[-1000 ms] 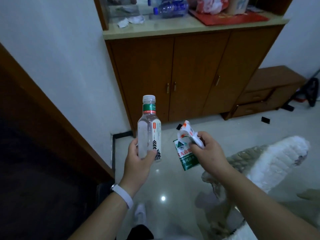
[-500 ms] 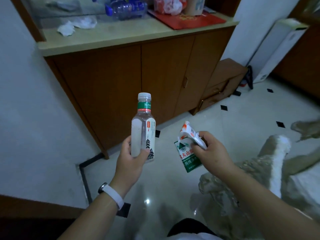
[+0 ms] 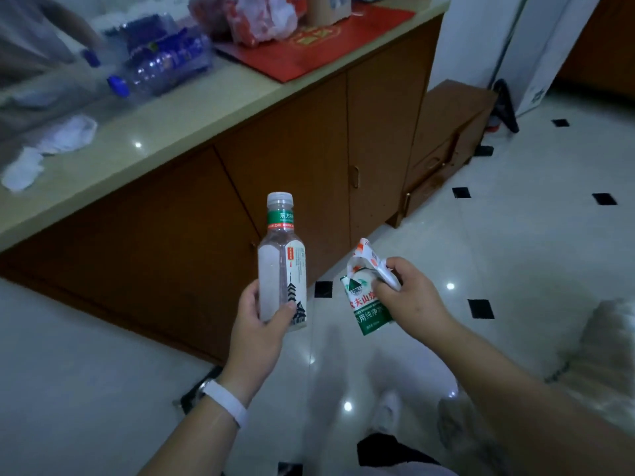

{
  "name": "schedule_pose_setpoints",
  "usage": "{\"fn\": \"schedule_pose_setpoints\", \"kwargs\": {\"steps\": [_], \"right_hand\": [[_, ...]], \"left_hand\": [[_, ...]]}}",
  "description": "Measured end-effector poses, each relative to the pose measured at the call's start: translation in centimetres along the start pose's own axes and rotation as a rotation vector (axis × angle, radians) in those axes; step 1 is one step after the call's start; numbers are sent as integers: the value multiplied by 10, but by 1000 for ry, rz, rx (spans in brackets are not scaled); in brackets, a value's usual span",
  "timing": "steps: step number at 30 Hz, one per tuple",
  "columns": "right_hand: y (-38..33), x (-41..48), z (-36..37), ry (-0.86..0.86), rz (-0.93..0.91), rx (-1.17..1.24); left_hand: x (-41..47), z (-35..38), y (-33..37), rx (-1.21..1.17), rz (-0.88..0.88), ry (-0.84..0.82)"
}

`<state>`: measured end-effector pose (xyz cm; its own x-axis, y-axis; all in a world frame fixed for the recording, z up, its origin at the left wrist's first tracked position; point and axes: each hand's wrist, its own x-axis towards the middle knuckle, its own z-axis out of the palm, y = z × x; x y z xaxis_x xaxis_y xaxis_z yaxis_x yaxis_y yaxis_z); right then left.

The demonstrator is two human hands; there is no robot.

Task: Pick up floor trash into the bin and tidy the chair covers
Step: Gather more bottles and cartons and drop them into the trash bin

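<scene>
My left hand (image 3: 256,333) grips a clear plastic bottle (image 3: 281,259) upright by its lower part; it has a green neck band and a white label with a pagoda drawing. To its right, my right hand (image 3: 410,295) pinches crumpled wrappers: a green and white bottle label (image 3: 367,309) hanging down, and a white and orange scrap (image 3: 369,257) sticking up. Both hands are held over the glossy white floor (image 3: 515,235). A fluffy white and grey cover (image 3: 611,341) shows at the right edge. No bin is in view.
A brown wooden cabinet (image 3: 299,159) with a beige top (image 3: 154,132) runs across the upper left, bearing blue water bottles (image 3: 165,60), tissues, a red mat and a red bag. A low brown drawer unit (image 3: 446,139) stands to its right. A white box (image 3: 549,39) leans at the top right.
The view has swung right and closer along the cabinet, so the left wall is out of sight and more floor shows. Both hands keep their hold on the bottle and wrappers.
</scene>
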<state>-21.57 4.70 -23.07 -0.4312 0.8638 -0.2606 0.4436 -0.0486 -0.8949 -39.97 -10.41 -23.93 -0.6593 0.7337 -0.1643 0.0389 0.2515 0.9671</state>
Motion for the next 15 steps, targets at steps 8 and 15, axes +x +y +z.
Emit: {"fn": "schedule_pose_setpoints", "kwargs": {"steps": [8,15], "right_hand": [[-21,106,-107,194,-6,108],[-5,148,-166,372,63,68]], "left_hand": [[117,122,75,31,94,-168],[190,196,94,70,98,-340]]}}
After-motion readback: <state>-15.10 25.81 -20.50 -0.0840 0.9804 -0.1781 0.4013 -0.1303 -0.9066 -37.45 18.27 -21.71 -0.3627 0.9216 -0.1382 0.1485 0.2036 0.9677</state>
